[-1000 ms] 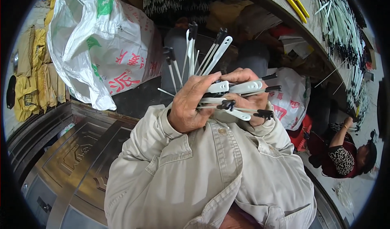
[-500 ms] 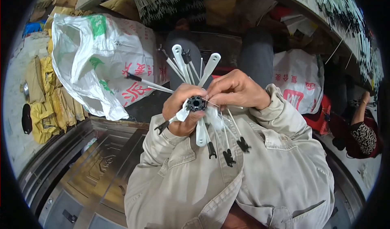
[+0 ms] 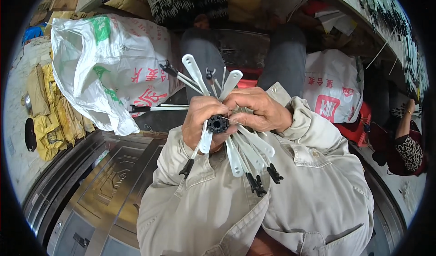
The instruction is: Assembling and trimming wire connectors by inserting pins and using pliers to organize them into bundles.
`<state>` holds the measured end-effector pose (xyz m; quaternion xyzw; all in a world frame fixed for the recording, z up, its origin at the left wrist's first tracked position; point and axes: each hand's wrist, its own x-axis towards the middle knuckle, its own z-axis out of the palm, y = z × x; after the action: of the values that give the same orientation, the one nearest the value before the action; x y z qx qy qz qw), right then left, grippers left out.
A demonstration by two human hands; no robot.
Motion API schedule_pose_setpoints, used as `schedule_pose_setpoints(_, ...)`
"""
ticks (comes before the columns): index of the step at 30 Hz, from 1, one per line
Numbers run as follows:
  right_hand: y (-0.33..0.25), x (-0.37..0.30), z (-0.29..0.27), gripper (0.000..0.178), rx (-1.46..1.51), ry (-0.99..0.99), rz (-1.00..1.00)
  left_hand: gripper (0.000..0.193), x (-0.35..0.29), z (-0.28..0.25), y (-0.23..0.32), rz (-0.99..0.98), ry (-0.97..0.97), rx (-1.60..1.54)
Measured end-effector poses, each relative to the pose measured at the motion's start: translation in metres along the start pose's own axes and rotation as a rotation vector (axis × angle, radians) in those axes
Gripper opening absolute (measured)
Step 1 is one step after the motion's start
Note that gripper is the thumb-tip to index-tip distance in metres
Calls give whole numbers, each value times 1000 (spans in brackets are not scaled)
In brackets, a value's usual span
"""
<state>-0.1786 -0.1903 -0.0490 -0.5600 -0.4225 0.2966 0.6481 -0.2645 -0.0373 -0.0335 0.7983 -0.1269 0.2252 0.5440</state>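
My left hand [image 3: 198, 115] is closed around a black slotted hub [image 3: 218, 124], like that of an umbrella frame, its round face turned up. White flat arms with holes [image 3: 235, 158] and thin pale rods fan out from it on all sides. Several rods end in black forked tips [image 3: 274, 174]. Close against the hub's right side, my right hand [image 3: 261, 110] has thumb and forefinger pinched on a thin wire [image 3: 234, 121] that runs to the hub's edge. The undersides of the hub and the inner ends of the arms are hidden by my fingers.
White printed sacks stand left [image 3: 150, 65] and right [image 3: 331, 88] of my knees. A workbench [image 3: 349, 2] at upper right bears bundled rods with black ends. More rods [image 3: 186, 2] lie ahead. At far right another person's arm [image 3: 404, 124] shows beside a red container [image 3: 359, 129].
The hub has shifted slightly down and its arms have turned and spread, with more white arms showing at lower right. My right fingers have come closer to the hub, still pinching the wire.
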Motion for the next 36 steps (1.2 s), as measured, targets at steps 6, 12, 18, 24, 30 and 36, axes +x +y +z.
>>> schedule_pose_setpoints(6, 5, -2, 6, 19, 40, 106, 14, 35, -5, 6, -6, 2, 52, -55)
schedule_pose_setpoints(12, 13, 13, -8, 22, 320, 89, 334, 34, 3, 6, -15, -37, 19, -86)
schedule_pose_setpoints(18, 4, 30, -35, 15, 281, -91, 464, 29, 9, 10, -11, -176, 115, -192)
schedule_pose_setpoints(24, -44, 60, -177, 13, -857, 678, -108, 23, 5, 18, -26, -468, 241, -233)
schedule_pose_setpoints(30, -36, 84, -238, 37, -1704, 576, 21, 16, 37, 32, -21, -602, 72, -207)
schedule_pose_setpoints(36, -45, 63, -216, 19, -875, 700, 32, 16, 16, 1, -43, -302, 298, -511)
